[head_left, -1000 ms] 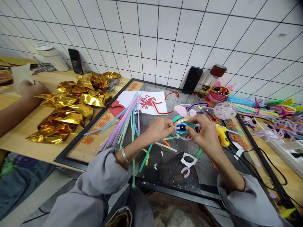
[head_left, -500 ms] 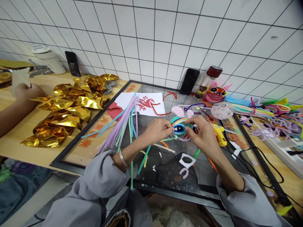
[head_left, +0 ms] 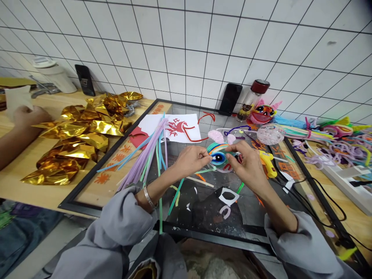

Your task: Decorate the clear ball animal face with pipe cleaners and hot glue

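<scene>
Centrally, the left hand (head_left: 193, 159) and the right hand (head_left: 246, 162) were positioned at opposite sides of a blue eye piece (head_left: 217, 158) on a multicoloured craft face (head_left: 222, 149). On each hand, thumb and forefinger were brought close together at the piece's edge; whether either pair was fully closed could not be determined. The craft face was located on the dark glass panel (head_left: 203, 209), with two pink fuzzy ears (head_left: 216, 136) at its far side. A yellow glue gun (head_left: 267, 164) lay just right of the right hand. Pipe cleaners (head_left: 145, 155) lay fanned left of the left hand, partly over a white sheet (head_left: 177, 123) bearing red figures. Beyond, a phone (head_left: 230, 99) leaned against the tiled wall beside a red-capped bottle (head_left: 253, 100). Gold foil pieces (head_left: 72, 143) occupied the bench (head_left: 14, 170) at left, near another person's hand (head_left: 30, 118) holding pale paper (head_left: 18, 101).
</scene>
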Tool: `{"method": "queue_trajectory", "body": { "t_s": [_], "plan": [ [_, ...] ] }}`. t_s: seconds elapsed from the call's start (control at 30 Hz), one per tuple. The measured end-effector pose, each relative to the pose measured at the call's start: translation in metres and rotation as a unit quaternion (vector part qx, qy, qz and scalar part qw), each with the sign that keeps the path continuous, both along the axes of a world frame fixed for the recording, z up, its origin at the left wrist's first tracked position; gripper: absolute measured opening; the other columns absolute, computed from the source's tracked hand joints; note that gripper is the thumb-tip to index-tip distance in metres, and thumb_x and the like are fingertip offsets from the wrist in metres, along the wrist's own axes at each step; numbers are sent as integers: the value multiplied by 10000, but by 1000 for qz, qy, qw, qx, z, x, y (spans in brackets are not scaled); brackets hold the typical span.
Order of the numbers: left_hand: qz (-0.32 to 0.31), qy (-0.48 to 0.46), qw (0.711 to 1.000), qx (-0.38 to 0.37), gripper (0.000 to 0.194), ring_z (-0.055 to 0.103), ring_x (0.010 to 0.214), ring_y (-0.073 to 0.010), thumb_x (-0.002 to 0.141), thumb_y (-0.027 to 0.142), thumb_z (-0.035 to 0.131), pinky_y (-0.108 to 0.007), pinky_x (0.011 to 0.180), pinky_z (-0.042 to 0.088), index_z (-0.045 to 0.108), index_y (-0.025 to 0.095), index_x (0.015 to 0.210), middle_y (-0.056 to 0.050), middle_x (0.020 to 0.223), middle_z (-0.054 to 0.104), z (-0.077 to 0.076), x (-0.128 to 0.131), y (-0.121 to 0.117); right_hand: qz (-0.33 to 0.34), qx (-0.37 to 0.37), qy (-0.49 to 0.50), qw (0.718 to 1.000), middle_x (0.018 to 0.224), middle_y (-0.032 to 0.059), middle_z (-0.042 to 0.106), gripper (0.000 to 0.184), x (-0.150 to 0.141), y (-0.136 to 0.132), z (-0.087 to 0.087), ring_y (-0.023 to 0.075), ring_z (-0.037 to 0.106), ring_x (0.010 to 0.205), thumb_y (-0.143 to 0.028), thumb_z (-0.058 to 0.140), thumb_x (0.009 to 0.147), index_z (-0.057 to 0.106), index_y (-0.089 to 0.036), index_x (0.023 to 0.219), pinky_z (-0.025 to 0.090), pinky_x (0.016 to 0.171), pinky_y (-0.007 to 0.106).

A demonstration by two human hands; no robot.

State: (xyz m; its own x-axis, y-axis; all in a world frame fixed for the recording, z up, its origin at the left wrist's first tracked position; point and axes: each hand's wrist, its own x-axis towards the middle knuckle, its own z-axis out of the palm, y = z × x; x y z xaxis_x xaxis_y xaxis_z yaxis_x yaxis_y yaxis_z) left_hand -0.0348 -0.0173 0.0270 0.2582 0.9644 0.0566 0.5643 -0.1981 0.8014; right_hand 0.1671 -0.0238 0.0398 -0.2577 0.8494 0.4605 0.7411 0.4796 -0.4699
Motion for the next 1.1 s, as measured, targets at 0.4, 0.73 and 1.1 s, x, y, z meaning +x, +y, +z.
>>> {"method": "queue_trajectory", "body": {
  "t_s": [0.4, 0.73, 1.1],
  "plan": [
    [-17, -1, 1000, 10, 269, 354, 521, -87, 810, 325, 570, -251, 534, 229, 565, 156, 600, 48, 529, 434, 1, -1, -1, 12, -10, 7, 1000, 919, 51, 678, 116, -1, 0, 1, 227, 599, 848, -259, 600, 840, 665, -204, 918, 345, 739, 364],
    [-12, -10, 1000, 6, 271, 365, 520, -88, 811, 334, 581, -243, 534, 240, 579, 154, 609, 53, 530, 434, 1, 1, -3, 1, -15, 14, 1000, 924, 62, 686, 109, -2, 0, 0, 229, 598, 825, -244, 607, 813, 661, -209, 902, 369, 709, 355],
    [-22, -4, 1000, 6, 261, 369, 521, -83, 826, 322, 573, -233, 534, 237, 582, 147, 634, 60, 532, 419, 2, 0, -2, -6, -9, 6, 1000, 921, 58, 696, 109, -2, 1, 0, 244, 623, 873, -232, 600, 810, 662, -206, 896, 364, 756, 375]
  ]
}}
